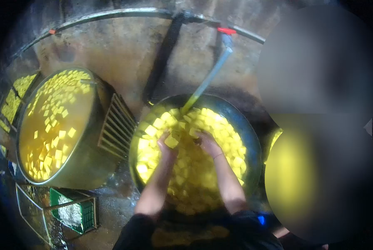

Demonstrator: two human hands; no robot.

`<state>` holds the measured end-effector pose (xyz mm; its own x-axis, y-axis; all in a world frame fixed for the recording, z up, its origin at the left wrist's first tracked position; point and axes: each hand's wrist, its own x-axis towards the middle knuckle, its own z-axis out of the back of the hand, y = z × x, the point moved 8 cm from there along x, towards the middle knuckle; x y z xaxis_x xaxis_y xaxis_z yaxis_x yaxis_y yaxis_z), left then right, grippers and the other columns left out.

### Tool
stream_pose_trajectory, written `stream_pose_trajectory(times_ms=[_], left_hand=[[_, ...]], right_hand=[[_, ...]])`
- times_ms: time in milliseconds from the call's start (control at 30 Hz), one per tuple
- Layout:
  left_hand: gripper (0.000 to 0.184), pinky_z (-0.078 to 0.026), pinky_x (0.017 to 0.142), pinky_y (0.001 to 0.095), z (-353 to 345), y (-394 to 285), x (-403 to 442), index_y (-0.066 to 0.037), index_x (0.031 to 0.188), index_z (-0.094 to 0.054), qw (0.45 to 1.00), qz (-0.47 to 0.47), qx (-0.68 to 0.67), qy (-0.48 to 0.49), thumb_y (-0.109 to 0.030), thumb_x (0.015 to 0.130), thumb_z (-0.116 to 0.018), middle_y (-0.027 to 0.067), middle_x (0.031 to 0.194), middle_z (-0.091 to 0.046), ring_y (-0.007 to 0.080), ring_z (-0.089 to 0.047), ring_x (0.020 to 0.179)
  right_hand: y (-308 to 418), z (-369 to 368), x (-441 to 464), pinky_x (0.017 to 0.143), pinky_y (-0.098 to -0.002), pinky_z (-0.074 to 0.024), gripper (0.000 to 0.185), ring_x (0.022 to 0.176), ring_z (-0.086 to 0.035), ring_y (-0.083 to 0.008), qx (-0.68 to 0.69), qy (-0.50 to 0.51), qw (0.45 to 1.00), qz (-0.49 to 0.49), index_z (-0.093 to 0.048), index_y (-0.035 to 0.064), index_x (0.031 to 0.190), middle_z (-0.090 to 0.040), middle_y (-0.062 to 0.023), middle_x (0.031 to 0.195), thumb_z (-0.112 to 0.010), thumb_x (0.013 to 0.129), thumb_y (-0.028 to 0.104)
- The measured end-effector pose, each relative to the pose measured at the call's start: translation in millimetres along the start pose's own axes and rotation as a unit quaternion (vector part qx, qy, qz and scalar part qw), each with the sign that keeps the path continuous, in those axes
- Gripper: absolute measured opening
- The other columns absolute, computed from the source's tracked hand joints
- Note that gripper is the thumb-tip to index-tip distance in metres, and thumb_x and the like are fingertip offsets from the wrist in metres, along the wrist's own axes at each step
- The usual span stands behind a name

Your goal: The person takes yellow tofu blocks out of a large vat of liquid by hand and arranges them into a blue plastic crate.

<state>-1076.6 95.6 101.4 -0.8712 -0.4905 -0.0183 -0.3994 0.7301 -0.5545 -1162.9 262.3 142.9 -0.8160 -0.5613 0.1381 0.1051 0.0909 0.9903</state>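
A large round tub (253, 146) in front of me holds many yellow tofu-like blocks (232, 137) in murky yellowish liquid. My left hand (166, 143) is over the middle of the tub, its fingers closed round a yellow block (172, 140). Beside it, my right hand (207, 142) curls its fingers against another pale yellow block (193, 132); the fingertips are partly hidden. Just beyond both hands, a blue-grey pipe (207, 81) slants down into the tub, its lower end among the blocks.
To the left stands a big metal vat (93, 137) of yellow blocks in orange-brown liquid. A slatted rack (118, 127) leans between vat and tub. A green crate (86, 216) with white contents sits lower left. A red valve handle (227, 31) tops the pipe. Blurred patches cover the right side.
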Motion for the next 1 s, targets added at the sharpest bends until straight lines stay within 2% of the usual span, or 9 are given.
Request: stream_pose_trajectory(times_ms=[67,100,133,300,433,467,567,767,1000], left_hand=[[0.042,-0.051,0.078,0.0331,-7,-6,-11,0.000,0.117,-0.053,0.828,-0.233,0.509,0.005,-0.010,0.078,-0.063,0.0149,0.105,-0.062,0.0213,-0.061,0.093],[0.041,-0.051,0.076,0.0345,-18,18,-7,0.001,0.118,-0.050,0.983,-0.022,0.182,0.028,-0.015,0.081,-0.057,0.0150,0.101,-0.060,0.0233,-0.060,0.090],[0.041,-0.051,0.075,0.0358,-29,41,-15,0.001,0.120,-0.047,0.965,0.147,-0.191,-0.097,-0.020,0.085,-0.050,0.0152,0.097,-0.059,0.0254,-0.059,0.086],[0.039,-0.051,0.072,0.0322,-84,96,-59,0.001,0.121,-0.045,0.973,0.227,-0.042,0.028,-0.024,0.091,-0.037,0.0120,0.095,-0.059,0.0226,-0.059,0.083],[0.038,-0.053,0.075,0.0324,-156,124,-124,0.000,0.118,-0.048,0.934,0.311,-0.105,0.139,-0.027,0.094,-0.037,0.0104,0.096,-0.060,0.0208,-0.061,0.088],[0.038,-0.053,0.077,0.0319,-171,132,-143,-0.004,0.117,-0.050,0.923,0.342,-0.110,0.140,-0.033,0.095,-0.039,0.0088,0.100,-0.060,0.0198,-0.061,0.090],[0.040,-0.052,0.077,0.0315,-217,165,-210,-0.008,0.116,-0.052,0.805,0.407,-0.400,0.162,-0.041,0.096,-0.040,0.0059,0.105,-0.058,0.0186,-0.060,0.092],[0.065,-0.048,0.075,0.0307,-294,155,-401,-0.010,0.130,-0.039,0.819,0.546,0.070,0.161,-0.063,0.093,-0.035,0.0054,0.105,-0.053,0.0156,-0.056,0.088],[0.081,-0.004,0.115,0.0426,-214,234,-498,0.002,0.145,-0.023,0.704,0.576,0.268,0.319,-0.060,0.093,-0.037,0.0173,0.154,-0.017,0.0250,-0.012,0.144]], right_hand=[[24,-12,-35,0.066,-0.0251,-0.0478,0.022,0.083,-0.059,-0.0116,0.107,-0.066,0.951,-0.281,-0.059,0.0036,0.108,-0.061,-0.0010,0.095,-0.065,0.087,0.009],[51,-15,-53,0.066,-0.0251,-0.0478,0.022,0.083,-0.059,-0.0116,0.109,-0.088,0.948,-0.284,-0.059,0.0036,0.108,-0.061,-0.0010,0.095,-0.065,0.087,0.009],[88,-20,-63,0.062,-0.0243,-0.0459,0.022,0.077,-0.057,-0.0098,0.037,-0.071,0.973,-0.217,-0.059,0.0042,0.105,-0.059,0.0007,0.091,-0.067,0.086,0.008],[164,-10,-118,0.057,-0.0229,-0.0433,0.035,0.064,-0.052,-0.0062,-0.302,-0.057,0.949,-0.068,-0.061,0.0040,0.104,-0.057,0.0023,0.076,-0.078,0.073,0.007],[189,24,-159,0.102,-0.0427,-0.0386,0.072,0.125,-0.044,-0.0338,-0.511,-0.154,0.846,-0.002,-0.050,0.0071,0.127,-0.047,-0.0223,0.132,-0.082,0.067,0.030],[187,33,-174,0.113,-0.0462,-0.0217,0.082,0.140,-0.020,-0.0369,-0.435,-0.119,0.891,-0.045,-0.039,0.0099,0.138,-0.023,-0.0239,0.149,-0.078,0.070,0.034],[195,51,-231,0.112,-0.0454,-0.0234,0.077,0.138,-0.025,-0.0355,-0.347,-0.084,0.929,-0.098,-0.040,0.0098,0.139,-0.028,-0.0215,0.148,-0.074,0.072,0.030],[248,86,-436,0.101,-0.0345,-0.0360,0.049,0.123,-0.044,-0.0237,-0.105,-0.304,0.946,-0.049,-0.061,0.0055,0.111,-0.045,-0.0100,0.134,-0.068,0.067,0.026],[48,52,-724,0.083,-0.0333,-0.0524,0.048,0.096,-0.059,-0.0181,0.279,-0.691,0.643,-0.180,-0.051,0.0013,0.121,-0.059,-0.0074,0.108,-0.063,0.084,0.028]])
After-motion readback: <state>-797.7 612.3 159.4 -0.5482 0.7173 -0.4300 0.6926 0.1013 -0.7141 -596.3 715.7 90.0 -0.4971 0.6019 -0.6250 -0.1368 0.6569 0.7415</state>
